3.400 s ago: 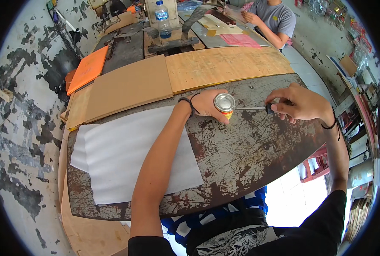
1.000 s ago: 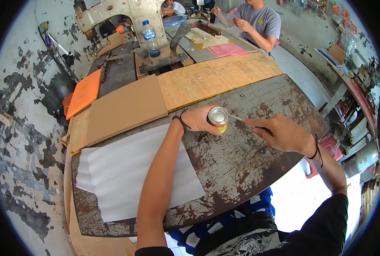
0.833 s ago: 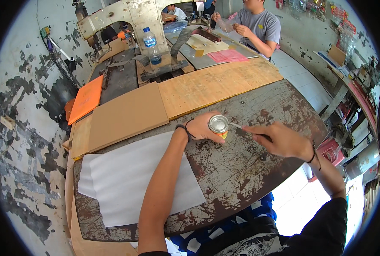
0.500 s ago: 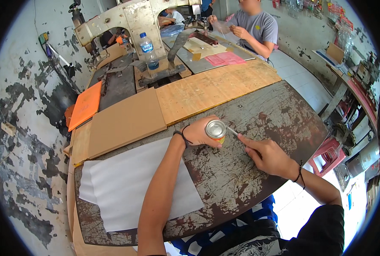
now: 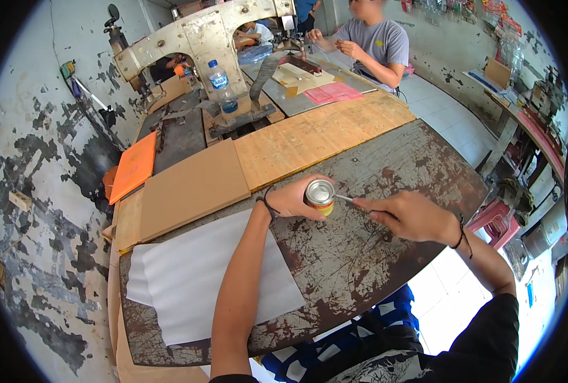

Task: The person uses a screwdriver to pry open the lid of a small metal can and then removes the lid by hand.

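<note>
A small round tin [image 5: 321, 192] with a silver lid and a yellow and red side stands on the worn dark tabletop [image 5: 367, 255]. My left hand [image 5: 295, 196] is wrapped round its left side. To the right of it, my right hand [image 5: 406, 216] grips a thin metal tool [image 5: 345, 198], its forefinger stretched along it. The tool's tip meets the rim of the lid; its handle is hidden in my fist, so its exact kind does not show. White sheets [image 5: 214, 281] lie flat under my left forearm.
Beyond the tabletop lie a brown cardboard sheet [image 5: 194, 185], an orange sheet [image 5: 134, 167] and a wooden board [image 5: 335, 137]. A water bottle [image 5: 222, 86] stands by a large old sewing machine [image 5: 201, 38]. Another person [image 5: 376, 48] sits at the far right, and a red stool [image 5: 496, 220] stands beyond the table's right edge.
My right hand has moved slightly up, with its wrist raised and the tool lying flatter against the lid's rim. My left hand stays round the tin. The view has shifted slightly.
</note>
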A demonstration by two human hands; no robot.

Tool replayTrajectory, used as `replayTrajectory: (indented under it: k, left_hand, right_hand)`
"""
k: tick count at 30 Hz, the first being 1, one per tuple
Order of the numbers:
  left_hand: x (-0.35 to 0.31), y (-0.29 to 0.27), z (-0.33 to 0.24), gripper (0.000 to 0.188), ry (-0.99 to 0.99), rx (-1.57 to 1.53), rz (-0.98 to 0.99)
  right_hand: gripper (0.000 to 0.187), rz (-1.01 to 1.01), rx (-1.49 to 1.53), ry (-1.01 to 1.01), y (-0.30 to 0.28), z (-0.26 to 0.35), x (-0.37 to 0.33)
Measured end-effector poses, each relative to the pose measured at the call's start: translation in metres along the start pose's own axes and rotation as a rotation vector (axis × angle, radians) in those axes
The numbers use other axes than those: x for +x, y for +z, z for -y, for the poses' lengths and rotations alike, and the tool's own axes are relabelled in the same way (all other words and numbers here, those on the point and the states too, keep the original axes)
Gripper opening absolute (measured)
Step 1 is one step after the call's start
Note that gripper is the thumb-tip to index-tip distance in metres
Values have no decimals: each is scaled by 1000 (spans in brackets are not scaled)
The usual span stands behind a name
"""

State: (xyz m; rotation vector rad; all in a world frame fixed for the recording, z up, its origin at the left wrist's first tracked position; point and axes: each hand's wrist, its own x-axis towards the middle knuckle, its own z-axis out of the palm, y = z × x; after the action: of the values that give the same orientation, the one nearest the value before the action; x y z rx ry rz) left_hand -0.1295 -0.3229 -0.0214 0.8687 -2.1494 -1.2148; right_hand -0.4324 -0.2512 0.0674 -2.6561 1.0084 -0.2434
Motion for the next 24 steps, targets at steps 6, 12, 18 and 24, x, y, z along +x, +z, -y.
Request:
replayTrajectory:
  k: [6, 12, 18, 24]
  left_hand:
    - [4, 5, 6, 63, -38, -11, -44]
    - [3, 6, 11, 62, -64, 46, -34]
    - [4, 9, 11, 64, -73, 10, -40]
    - [0, 1, 5, 64, -72, -21, -28]
  right_hand:
    - [41, 128, -49, -30, -24, -4, 12]
    - [50, -112, 216, -100, 40, -20, 2]
    - [52, -115, -59, 65, 52, -5, -5]
    - [42, -41, 75, -41, 20, -10, 3]
